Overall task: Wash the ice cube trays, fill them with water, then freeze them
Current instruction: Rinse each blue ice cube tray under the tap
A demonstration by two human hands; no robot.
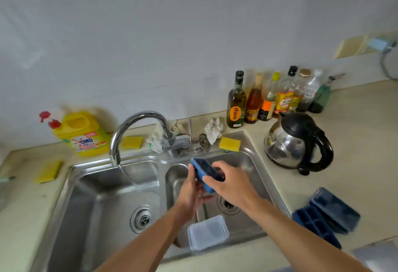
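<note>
Over the right basin of the steel double sink (86, 187) both my hands hold a blue ice cube tray (205, 170), tilted with one end up. My left hand (193, 190) grips it from below and the left. My right hand (228, 183) grips its near end from the right, fingers curled over it. More blue ice cube trays (327, 215) lie stacked on the counter to the right of the sink. The faucet (133, 134) points into the left basin and a thin stream of water runs from it.
A clear plastic container (207, 232) sits at the right basin's front edge. A steel kettle (297, 142) and several bottles (269, 97) stand at the back right. Yellow sponges (230, 143), a crumpled cloth (213, 128) and a yellow detergent jug (83, 134) line the back.
</note>
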